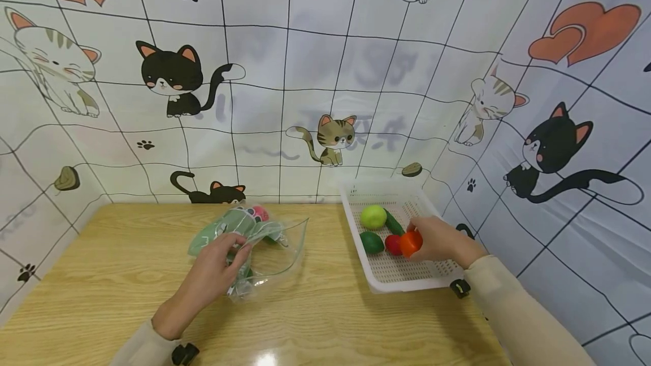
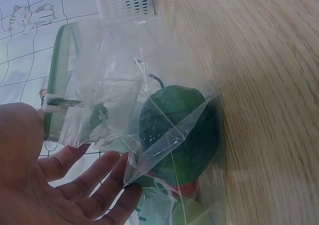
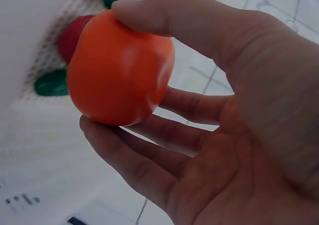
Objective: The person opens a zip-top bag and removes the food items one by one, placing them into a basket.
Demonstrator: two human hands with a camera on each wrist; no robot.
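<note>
At the left of the table, my left hand (image 1: 216,267) holds the edge of a clear zip bag (image 1: 290,250) with green printing. Through the film in the left wrist view, a dark green vegetable (image 2: 177,130) shows beside my left fingers (image 2: 94,185), with red and light green things below it. My right hand (image 1: 439,240) grips an orange-red tomato-like piece (image 1: 411,243) over the white basket (image 1: 378,287). The right wrist view shows this piece (image 3: 119,70) between the thumb and fingertips of my right hand (image 3: 214,120).
In the basket lie a light green round piece (image 1: 373,217), a dark green piece (image 1: 372,243), a long green piece (image 1: 394,223) and a red piece (image 1: 393,245). The wooden table (image 1: 315,326) meets a cat-printed cloth (image 1: 264,146) behind and at the right.
</note>
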